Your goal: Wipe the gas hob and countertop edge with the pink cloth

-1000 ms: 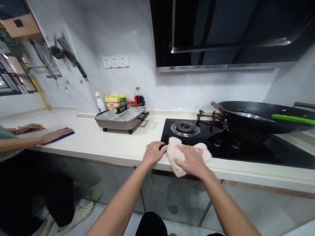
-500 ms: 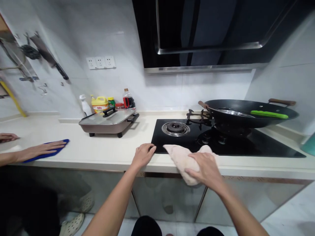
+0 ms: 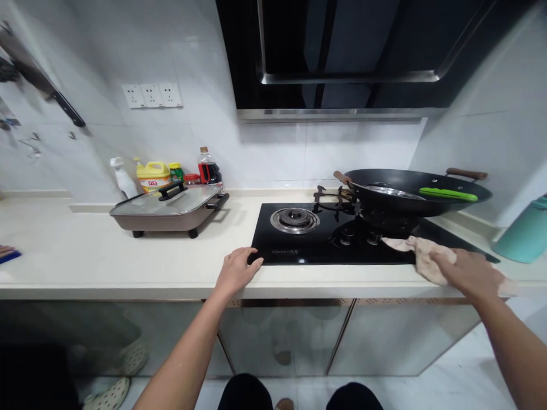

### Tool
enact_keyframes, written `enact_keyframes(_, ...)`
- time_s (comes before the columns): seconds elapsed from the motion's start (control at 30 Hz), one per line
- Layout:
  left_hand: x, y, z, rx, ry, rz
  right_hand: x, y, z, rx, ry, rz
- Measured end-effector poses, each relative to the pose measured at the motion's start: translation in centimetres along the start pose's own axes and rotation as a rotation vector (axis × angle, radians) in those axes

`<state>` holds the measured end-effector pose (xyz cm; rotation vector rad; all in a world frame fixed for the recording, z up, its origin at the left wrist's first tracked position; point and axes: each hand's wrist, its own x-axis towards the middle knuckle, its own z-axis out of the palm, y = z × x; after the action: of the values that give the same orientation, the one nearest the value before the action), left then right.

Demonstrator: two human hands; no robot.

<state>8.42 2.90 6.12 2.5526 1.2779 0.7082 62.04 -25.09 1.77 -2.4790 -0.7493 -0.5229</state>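
Observation:
My right hand (image 3: 470, 276) presses a pale pink cloth (image 3: 429, 259) onto the front right edge of the black glass cooktop (image 3: 294, 253). One corner of the cloth points left towards the control knobs (image 3: 360, 236). My left hand (image 3: 236, 269) rests on the counter at the cooktop's front left corner, with its thumb apart from the fingers and nothing held. The left burner (image 3: 294, 220) is bare. On the right burner sits a large black wok (image 3: 387, 198), with a green-handled utensil (image 3: 448, 195) and a shiny metal piece inside.
On the left counter stands a lidded electric pan (image 3: 166, 219); a yellow jug (image 3: 152, 176) and a dark sauce bottle (image 3: 209, 168) are behind it. A teal container (image 3: 523, 230) stands at right. Another person's fingers with a blue cloth (image 3: 9, 256) show at far left. The range hood (image 3: 342, 57) hangs above.
My right hand has slid the pink cloth rightwards along the cooktop's front edge. My left hand stays at the corner. The view has turned right, leaving little of the other person in sight.

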Motion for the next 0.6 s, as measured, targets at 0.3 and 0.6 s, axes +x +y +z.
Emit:
enact_keyframes(0.3,0.2,0.2,0.2,0.036,-0.015,0.006,-7.2,-11.6,-1.6,-0.067,-0.160,-0.116)
enact_keyframes(0.6,0.8,-1.1,0.7,0.050,-0.001,0.039,-19.6,-32.6,-1.5,0.317,-0.268,-0.649)
